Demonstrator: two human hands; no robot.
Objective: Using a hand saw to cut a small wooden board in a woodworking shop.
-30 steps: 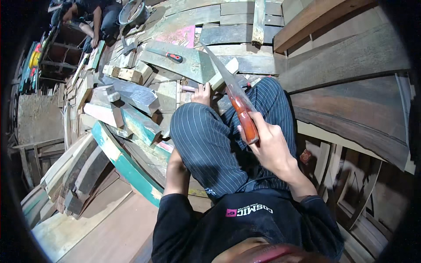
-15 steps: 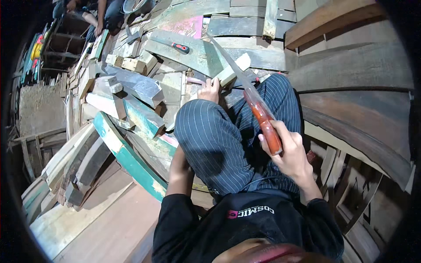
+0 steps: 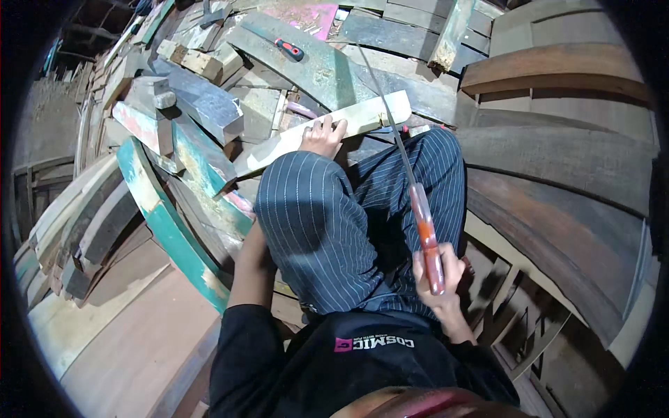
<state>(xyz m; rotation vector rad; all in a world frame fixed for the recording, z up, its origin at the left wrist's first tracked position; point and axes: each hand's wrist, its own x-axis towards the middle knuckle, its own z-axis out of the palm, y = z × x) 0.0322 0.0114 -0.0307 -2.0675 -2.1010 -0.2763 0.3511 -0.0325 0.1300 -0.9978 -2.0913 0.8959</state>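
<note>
My right hand (image 3: 440, 273) is closed around the reddish-orange handle of a machete (image 3: 398, 136), in front of my right knee. The long thin blade points up and away, seen nearly edge-on, and passes in front of a pale wooden plank (image 3: 362, 115). Whether the blade touches the wood I cannot tell. The fingers of my left hand (image 3: 324, 136) are closed over the plank just beyond my left knee. The plank slants from lower left to upper right, with a small rough nick in its edge near the blade.
Beyond the plank, a tool with a red-and-black handle (image 3: 289, 49) lies on a wide dusty board (image 3: 306, 73). Wooden blocks (image 3: 202, 115) are heaped to the left, near a curved green-painted timber (image 3: 171, 223). Curved dark hull-like planks (image 3: 557, 209) rise at my right.
The machete has swung more upright and its handle has come closer to my body. The plank shows more of its length under my left hand. My view has shifted to the right.
</note>
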